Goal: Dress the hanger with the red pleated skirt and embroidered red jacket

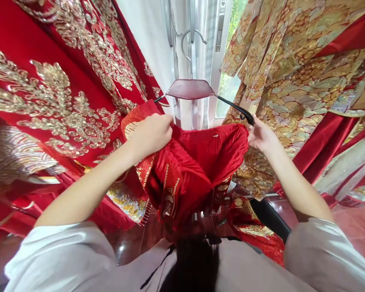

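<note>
A clothes hanger (189, 89) with a dark red middle plate, thin black arms and a metal hook is upright in front of me. Below it is a red garment (197, 154) with a gathered waist edge and gold-patterned panels. My left hand (154, 132) is closed on the garment's left side, near the hanger's left arm, and its fingertips are hidden. At the black right end of the hanger, my right hand (261, 134) is closed with its fingers around the tip. The garment's right edge lies against those fingers.
Red clothes with gold embroidery (60, 105) hang on the left. A gold-patterned robe (279, 89) hangs on the right. Behind the hanger are a white curtain (142, 32) and a window frame (220, 52). A red and gold cloth (255, 231) lies low at the right, beside something black.
</note>
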